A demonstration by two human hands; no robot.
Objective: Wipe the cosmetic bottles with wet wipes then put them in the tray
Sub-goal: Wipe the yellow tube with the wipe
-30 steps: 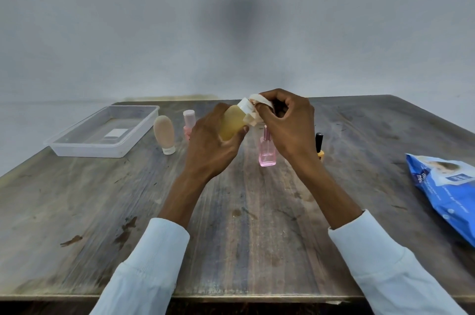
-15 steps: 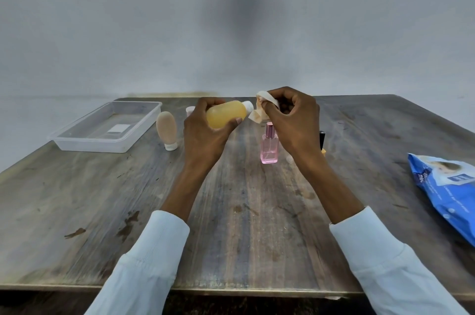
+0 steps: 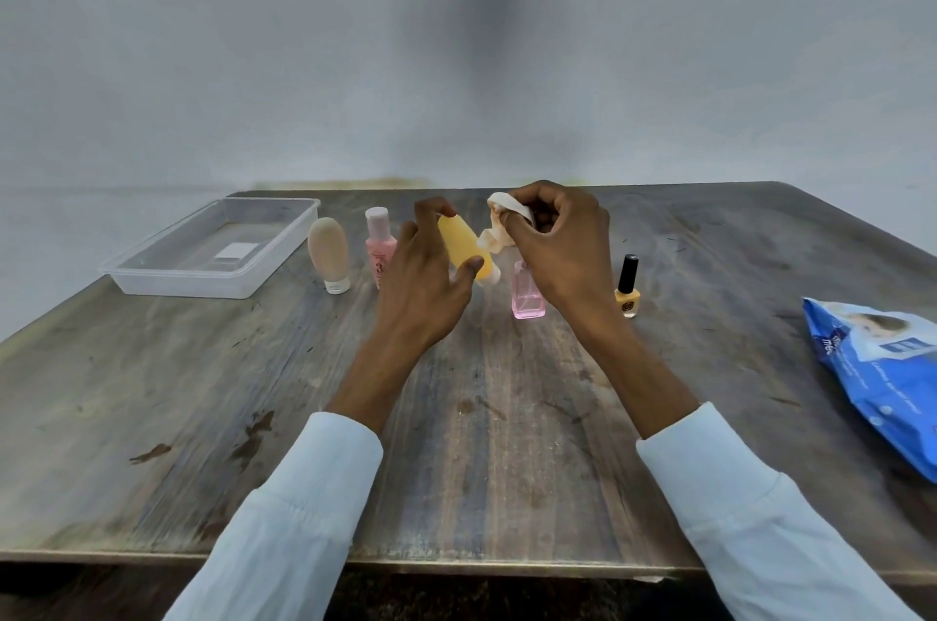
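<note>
My left hand (image 3: 423,280) holds a yellow bottle (image 3: 461,247) above the table, tilted with its white cap pointing down to the right. My right hand (image 3: 563,250) is closed on a crumpled wet wipe (image 3: 499,227), which touches the bottle's upper right side. On the table behind stand a beige tube (image 3: 328,255), a pink bottle (image 3: 379,242), a pink glass perfume bottle (image 3: 527,298) partly hidden by my right hand, and a yellow nail polish (image 3: 627,288). The clear plastic tray (image 3: 192,283) sits at the far left, with only a label showing on its floor.
A blue pack of wet wipes (image 3: 882,377) lies at the table's right edge. The worn wooden table (image 3: 481,443) ends at a grey wall behind. My white sleeves cover the near edge.
The left hand has turned the yellow bottle from lying sideways to cap-down and lowered it a little. The pink bottle behind it is now uncovered. The right hand keeps the wipe against it.
</note>
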